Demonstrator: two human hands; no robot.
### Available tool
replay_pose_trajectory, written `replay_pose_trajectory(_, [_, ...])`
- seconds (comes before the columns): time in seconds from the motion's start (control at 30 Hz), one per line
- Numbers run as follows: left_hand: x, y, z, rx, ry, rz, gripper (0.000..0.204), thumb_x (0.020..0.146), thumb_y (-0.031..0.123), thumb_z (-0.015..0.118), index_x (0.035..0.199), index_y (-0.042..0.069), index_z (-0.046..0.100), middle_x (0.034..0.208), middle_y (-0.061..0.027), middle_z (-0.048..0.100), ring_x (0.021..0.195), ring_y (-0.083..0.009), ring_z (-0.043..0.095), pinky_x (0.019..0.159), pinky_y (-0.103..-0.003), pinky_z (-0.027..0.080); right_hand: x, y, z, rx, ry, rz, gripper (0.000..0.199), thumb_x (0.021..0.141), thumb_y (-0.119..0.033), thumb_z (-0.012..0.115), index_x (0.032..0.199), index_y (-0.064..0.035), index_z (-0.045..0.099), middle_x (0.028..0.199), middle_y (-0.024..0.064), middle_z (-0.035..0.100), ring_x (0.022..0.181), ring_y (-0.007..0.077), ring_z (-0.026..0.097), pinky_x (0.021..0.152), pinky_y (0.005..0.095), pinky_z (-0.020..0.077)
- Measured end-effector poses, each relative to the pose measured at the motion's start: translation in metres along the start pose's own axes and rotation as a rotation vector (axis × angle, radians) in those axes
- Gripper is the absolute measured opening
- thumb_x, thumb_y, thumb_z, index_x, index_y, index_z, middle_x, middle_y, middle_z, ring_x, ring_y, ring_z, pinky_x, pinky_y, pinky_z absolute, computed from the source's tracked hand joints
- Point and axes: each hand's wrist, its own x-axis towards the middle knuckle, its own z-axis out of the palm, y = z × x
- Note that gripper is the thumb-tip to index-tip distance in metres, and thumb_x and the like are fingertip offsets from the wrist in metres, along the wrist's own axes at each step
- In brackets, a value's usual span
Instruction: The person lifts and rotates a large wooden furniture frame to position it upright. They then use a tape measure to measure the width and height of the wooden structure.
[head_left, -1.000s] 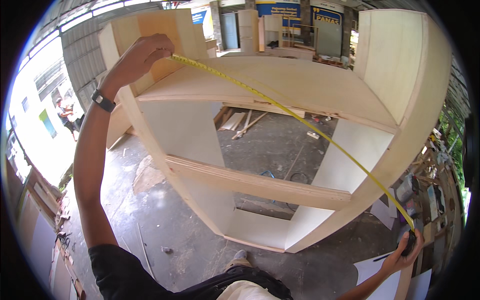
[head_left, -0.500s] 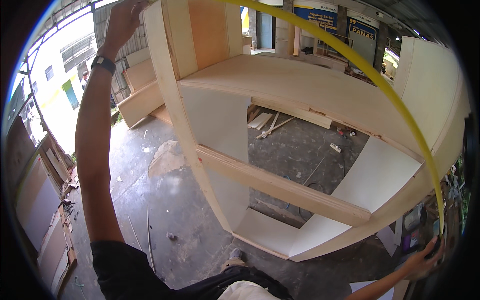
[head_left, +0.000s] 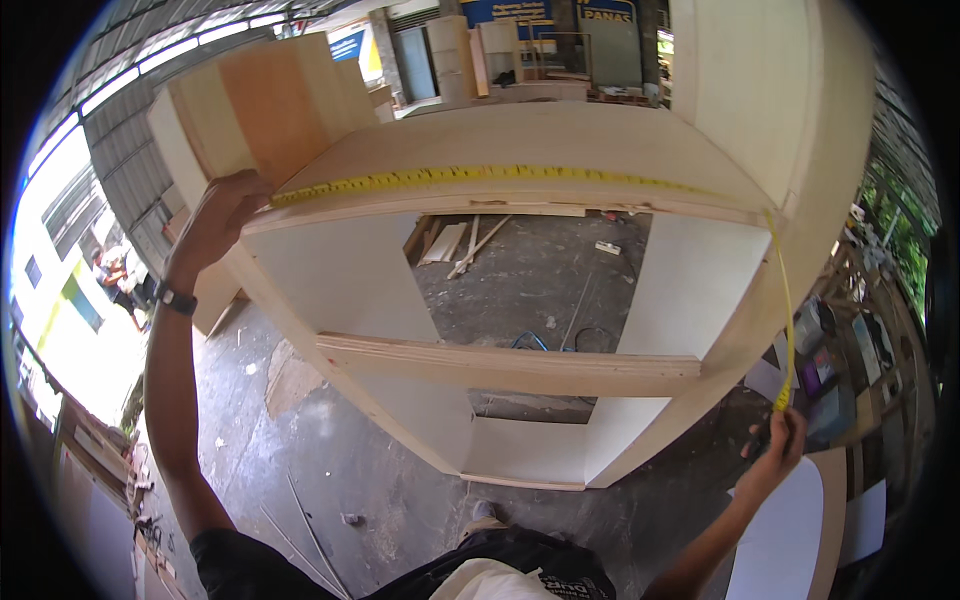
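A yellow tape measure (head_left: 480,173) lies stretched along the front edge of a pale wooden shelf panel (head_left: 545,135). Its left end is pinched by my left hand (head_left: 222,220), closed against the left corner of the wooden cabinet frame (head_left: 745,350). Past the panel's right corner the blade bends down to my right hand (head_left: 778,448), whose fingers wrap round the dark tape case, mostly hidden in the grip. Below the panel, a crossbar (head_left: 510,366) spans the frame, and white inner panels (head_left: 690,270) line its sides.
Wood offcuts (head_left: 455,243) and a white power strip (head_left: 607,247) lie on the grey concrete floor (head_left: 390,440) behind the frame. Cluttered materials and a white sheet (head_left: 785,530) stand at the right. People (head_left: 122,280) are outside at far left.
My left hand has come down from the frame's top to the shelf's left corner. The blade, arched before, now lies along the panel's edge. My right hand has moved inward and up.
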Motion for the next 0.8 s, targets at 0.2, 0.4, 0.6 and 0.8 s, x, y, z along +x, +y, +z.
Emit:
replay_pose_trajectory(0.2, [0.003, -0.021, 0.0, 0.102, 0.017, 0.018, 0.01, 0.087, -0.006, 0.059, 0.096, -0.005, 0.062, 0.087, -0.0179, 0.06, 0.08, -0.035, 0.058, 0.078, -0.041, 0.047, -0.004, -0.023, 0.055, 0.175, -0.098, -0.076, 0.019, 0.096, -0.021, 0.063, 0.104, -0.0032, 0.061, 0.078, 0.0013, 0.057, 0.067, 0.0067, 0.054, 0.047, 0.0223, 0.0409])
replay_pose_trajectory(0.4, [-0.01, -0.042, 0.006, 0.278, 0.135, 0.241, 0.019, 0.082, -0.012, 0.058, 0.096, -0.001, 0.062, 0.091, -0.0157, 0.06, 0.084, -0.0357, 0.056, 0.091, -0.046, 0.042, -0.005, -0.028, 0.061, 0.285, -0.029, -0.014, 0.017, 0.095, -0.02, 0.065, 0.103, -0.0047, 0.062, 0.081, -0.0002, 0.06, 0.068, 0.0041, 0.053, 0.046, 0.0213, 0.0377])
replay_pose_trajectory(0.6, [-0.015, -0.036, 0.004, 0.387, 0.079, 0.166, 0.016, 0.085, -0.01, 0.055, 0.096, -0.001, 0.061, 0.089, -0.0151, 0.059, 0.091, -0.033, 0.059, 0.114, -0.05, 0.031, 0.031, -0.057, 0.077, 0.001, 0.127, -0.293, 0.019, 0.094, -0.019, 0.066, 0.1, -0.0015, 0.062, 0.079, 0.0064, 0.062, 0.071, 0.0151, 0.057, 0.063, 0.032, 0.0467])
replay_pose_trajectory(0.8, [-0.017, -0.038, 0.001, 0.381, 0.064, 0.181, 0.014, 0.086, -0.009, 0.054, 0.097, -0.001, 0.058, 0.09, -0.016, 0.056, 0.094, -0.0343, 0.057, 0.114, -0.051, 0.031, 0.039, -0.063, 0.073, -0.072, 0.165, -0.388, 0.02, 0.09, -0.016, 0.07, 0.101, -0.0017, 0.062, 0.083, 0.0108, 0.064, 0.074, 0.0233, 0.061, 0.071, 0.037, 0.0486])
